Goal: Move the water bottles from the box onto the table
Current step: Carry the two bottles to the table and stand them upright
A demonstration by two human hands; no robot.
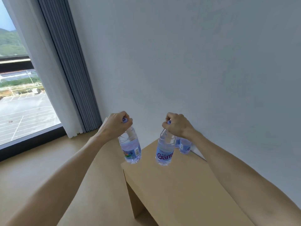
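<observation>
While the light wooden counter (171, 185) runs from the bottom of the head view toward the white wall (195, 62), its left edge drops off to the tan floor (40, 168), and most of its top is bare, leaving open room in front of two bottles on the counter (184, 146) that stand at the far right corner, close to the wall and partly hidden behind the right wrist. A window (21, 103) with a white curtain (48, 88) and a grey one (71, 70) fills the left side.

Both carried bottles are clear plastic with pale blue labels and purple caps. The left bottle (131, 148) hangs tilted over the counter's left edge, barcode facing the camera. The right bottle (164, 151) hangs above the counter top, showing purple lettering.

Both arms reach forward, bare. The left hand (116, 123) grips its bottle by the cap and neck, fingers curled round it; the right hand (176, 125) holds its bottle the same way, from above
</observation>
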